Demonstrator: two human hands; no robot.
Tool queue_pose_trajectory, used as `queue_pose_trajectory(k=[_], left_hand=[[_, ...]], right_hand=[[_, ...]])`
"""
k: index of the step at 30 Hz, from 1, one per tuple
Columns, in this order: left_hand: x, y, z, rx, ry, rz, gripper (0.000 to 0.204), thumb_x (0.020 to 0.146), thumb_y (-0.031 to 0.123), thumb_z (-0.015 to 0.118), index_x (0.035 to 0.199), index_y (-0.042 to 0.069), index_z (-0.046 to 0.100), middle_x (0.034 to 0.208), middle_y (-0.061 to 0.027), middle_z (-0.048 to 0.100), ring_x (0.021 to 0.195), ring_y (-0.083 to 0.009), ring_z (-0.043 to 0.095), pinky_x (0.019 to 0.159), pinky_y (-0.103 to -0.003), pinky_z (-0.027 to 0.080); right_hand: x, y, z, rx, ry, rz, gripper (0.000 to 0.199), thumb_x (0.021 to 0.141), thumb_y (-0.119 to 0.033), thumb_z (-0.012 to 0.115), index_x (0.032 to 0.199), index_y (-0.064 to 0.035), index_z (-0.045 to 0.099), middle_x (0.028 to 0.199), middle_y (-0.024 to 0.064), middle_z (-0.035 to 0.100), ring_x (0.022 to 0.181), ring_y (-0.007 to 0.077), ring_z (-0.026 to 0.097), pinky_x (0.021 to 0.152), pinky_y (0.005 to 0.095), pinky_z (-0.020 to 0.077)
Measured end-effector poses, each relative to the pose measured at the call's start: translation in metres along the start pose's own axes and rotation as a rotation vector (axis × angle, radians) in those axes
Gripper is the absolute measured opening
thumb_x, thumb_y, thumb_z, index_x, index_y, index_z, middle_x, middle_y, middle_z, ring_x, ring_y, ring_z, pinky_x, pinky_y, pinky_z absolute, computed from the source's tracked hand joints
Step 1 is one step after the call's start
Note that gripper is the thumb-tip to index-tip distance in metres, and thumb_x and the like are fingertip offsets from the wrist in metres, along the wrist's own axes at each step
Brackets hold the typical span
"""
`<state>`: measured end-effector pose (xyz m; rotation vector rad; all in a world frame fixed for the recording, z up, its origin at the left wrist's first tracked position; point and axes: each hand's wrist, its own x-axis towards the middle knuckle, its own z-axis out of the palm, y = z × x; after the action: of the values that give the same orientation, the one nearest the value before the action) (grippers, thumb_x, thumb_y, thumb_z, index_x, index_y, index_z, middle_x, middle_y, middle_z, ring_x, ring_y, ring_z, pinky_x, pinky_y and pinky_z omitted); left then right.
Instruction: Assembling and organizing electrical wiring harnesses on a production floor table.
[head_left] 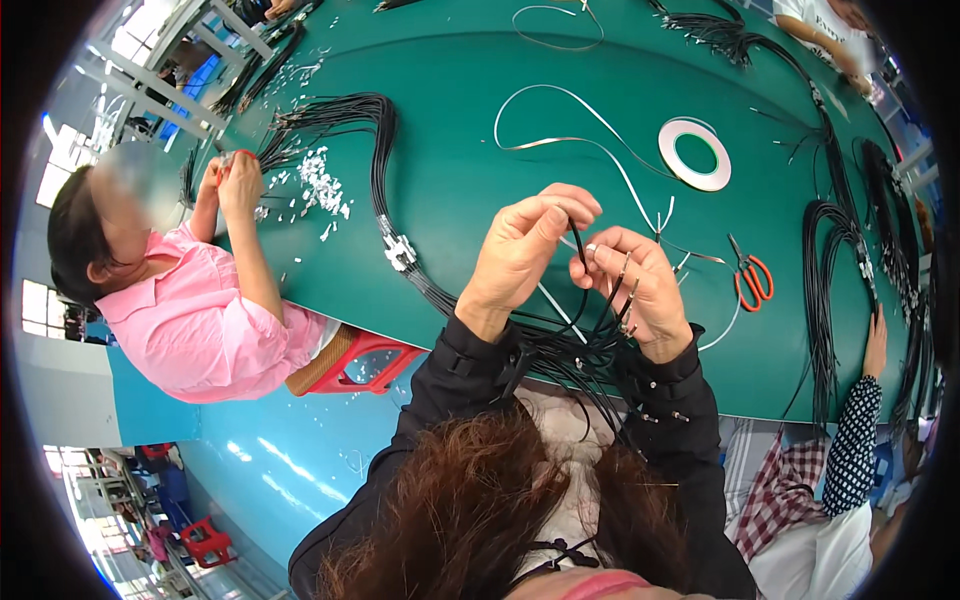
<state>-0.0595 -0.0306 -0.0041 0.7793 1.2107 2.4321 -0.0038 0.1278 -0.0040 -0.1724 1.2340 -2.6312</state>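
Observation:
In the middle of the green table [450, 130], my left hand [515, 245] pinches a thin black cable [576, 240] between thumb and fingers. Just to its right, my right hand [645, 290] has its fingers closed near the same cable, with a small whitish piece at the fingertips and several cable ends with metal tips sticking out beside them. Below both hands, a bundle of black cables [565, 350] hangs over the table edge towards my lap. A narrow white strip [625, 183] lies beyond my right hand, close to a white tape roll [667, 157]. Orange-handled scissors [745, 264] rest further right.
A long black cable bundle [383, 150] with a white wrap [398, 252] runs along the left, beside white scraps [318, 185]. At left, a person in pink [200, 320] works near a red stool [375, 362]. Another person's hand [876, 345] touches cables [820, 290] at right.

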Motion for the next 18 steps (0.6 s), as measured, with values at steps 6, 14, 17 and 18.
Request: queue_pose_trajectory(k=[6,14,17,18], left_hand=[[-0.007,-0.008,0.005,0.052,-0.056,-0.131,0.027,0.092,0.026,0.055,0.098,0.000,0.061,0.112,-0.0118,0.054,0.093,-0.0163,0.052,0.084,-0.030,0.042],[-0.007,0.005,0.020,0.056,0.125,-0.119,0.024,0.092,0.021,0.054,0.100,0.000,0.061,0.118,-0.0131,0.054,0.100,-0.0173,0.053,0.089,-0.033,0.042],[-0.003,0.005,0.015,0.055,0.164,-0.027,0.023,0.092,0.019,0.053,0.100,0.000,0.062,0.116,-0.0118,0.056,0.099,-0.0165,0.053,0.089,-0.032,0.042],[-0.001,0.006,0.011,0.083,0.128,-0.004,0.023,0.092,0.019,0.053,0.101,0.000,0.062,0.115,-0.0115,0.056,0.099,-0.0163,0.054,0.088,-0.032,0.043]], right_hand=[[-0.001,0.004,0.004,0.140,0.080,0.043,0.015,0.088,-0.012,0.058,0.089,0.0022,0.058,0.078,0.0077,0.059,0.071,0.0135,0.055,0.064,0.0242,0.0419],[0.000,0.008,-0.004,0.176,0.058,0.014,0.012,0.087,-0.009,0.056,0.087,0.0033,0.056,0.078,0.0097,0.057,0.072,0.0159,0.053,0.061,0.0245,0.0408],[0.000,0.003,-0.003,0.140,0.070,0.033,0.012,0.087,-0.008,0.056,0.086,0.0034,0.056,0.079,0.0102,0.057,0.071,0.0157,0.053,0.060,0.0241,0.0403],[0.001,0.003,-0.003,0.119,0.072,0.044,0.012,0.086,-0.008,0.056,0.086,0.0035,0.056,0.079,0.0104,0.058,0.071,0.0155,0.052,0.060,0.0239,0.0401]])
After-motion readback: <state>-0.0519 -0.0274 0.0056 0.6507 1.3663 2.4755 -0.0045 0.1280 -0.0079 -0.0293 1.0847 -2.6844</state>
